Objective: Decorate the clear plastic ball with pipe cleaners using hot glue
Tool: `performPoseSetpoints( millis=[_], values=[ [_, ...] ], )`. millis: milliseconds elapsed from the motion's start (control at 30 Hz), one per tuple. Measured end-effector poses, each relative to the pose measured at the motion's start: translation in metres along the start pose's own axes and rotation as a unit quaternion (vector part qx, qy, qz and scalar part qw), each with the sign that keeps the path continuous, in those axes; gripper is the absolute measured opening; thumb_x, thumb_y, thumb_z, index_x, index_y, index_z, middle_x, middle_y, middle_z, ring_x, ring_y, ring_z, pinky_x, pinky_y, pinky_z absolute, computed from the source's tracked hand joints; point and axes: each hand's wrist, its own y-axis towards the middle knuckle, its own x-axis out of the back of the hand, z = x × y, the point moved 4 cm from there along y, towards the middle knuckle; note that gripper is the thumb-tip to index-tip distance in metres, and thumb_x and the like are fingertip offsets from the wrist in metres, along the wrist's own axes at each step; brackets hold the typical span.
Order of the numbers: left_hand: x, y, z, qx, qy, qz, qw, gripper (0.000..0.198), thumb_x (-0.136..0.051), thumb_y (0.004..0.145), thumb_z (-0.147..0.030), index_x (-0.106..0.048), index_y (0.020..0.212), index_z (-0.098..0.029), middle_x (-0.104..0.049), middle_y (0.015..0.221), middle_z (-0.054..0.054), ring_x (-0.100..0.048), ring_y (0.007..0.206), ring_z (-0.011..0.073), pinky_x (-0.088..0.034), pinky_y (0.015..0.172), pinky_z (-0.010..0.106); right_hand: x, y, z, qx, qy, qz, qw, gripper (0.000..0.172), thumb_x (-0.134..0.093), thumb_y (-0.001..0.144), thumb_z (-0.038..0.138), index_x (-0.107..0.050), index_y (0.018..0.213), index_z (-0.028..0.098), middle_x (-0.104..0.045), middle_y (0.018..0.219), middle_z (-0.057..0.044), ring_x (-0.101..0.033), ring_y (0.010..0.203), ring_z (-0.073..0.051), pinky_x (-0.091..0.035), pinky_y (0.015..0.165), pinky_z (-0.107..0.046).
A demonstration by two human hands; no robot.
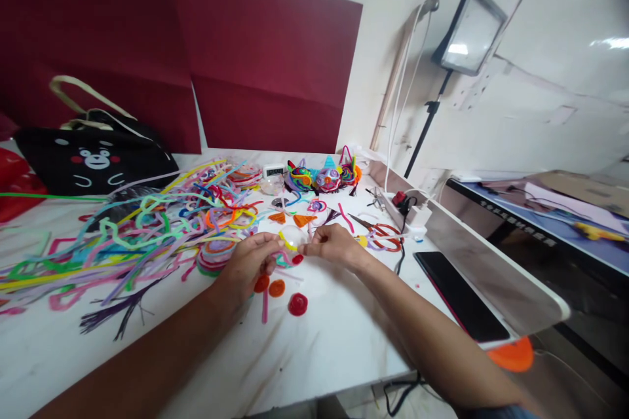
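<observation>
A short yellow pipe cleaner (pixel 287 241) is pinched between my two hands above the white table. My left hand (pixel 251 258) is closed with its fingertips at the left end. My right hand (pixel 330 243) grips the right end between thumb and finger. Just below lie orange coiled discs (pixel 276 288), a red coiled disc (pixel 297 304) and a pink pipe cleaner piece (pixel 265 306). Two orange triangles (pixel 304 220) rest beyond the hands. Close to my left hand sits a multicoloured coiled piece (pixel 216 255), partly covered.
Loose pipe cleaners (pixel 147 222) spread over the left side. Wrapped colourful figures (pixel 327 178) stand at the back. Scissors (pixel 386 236), a power strip (pixel 398 206) and a phone (pixel 462 294) are on the right. A black bag (pixel 98 160) leans at back left.
</observation>
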Motion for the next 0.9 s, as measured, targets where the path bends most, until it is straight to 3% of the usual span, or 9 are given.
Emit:
performPoseSetpoints(
  millis=[300, 900],
  values=[
    [0.003, 0.005, 0.004, 0.009, -0.013, 0.009, 1.0, 0.031, -0.081, 0.055, -0.029, -0.057, 0.069, -0.015, -0.048, 0.053, -0.008, -0.037, 0.037, 0.0025, -0.024, 0.034, 0.016, -0.004, 0.005, -0.01, 0.018, 0.063, 0.02, 0.998, 0.03, -0.077, 0.06, 0.041, -0.058, 0.062, 0.019, -0.053, 0.059, 0.006, -0.047, 0.06, -0.01, -0.032, 0.053, -0.022],
    [0.002, 0.004, 0.003, 0.024, -0.027, 0.0, 0.999, 0.031, -0.082, 0.053, -0.027, -0.058, 0.068, -0.014, -0.049, 0.055, -0.007, -0.035, 0.038, 0.0015, -0.025, 0.033, 0.015, -0.004, 0.003, -0.01, 0.015, 0.06, 0.019, 0.998, 0.027, -0.079, 0.061, 0.037, -0.059, 0.062, 0.018, -0.053, 0.059, 0.006, -0.047, 0.058, -0.009, -0.033, 0.054, -0.022]
  ],
)
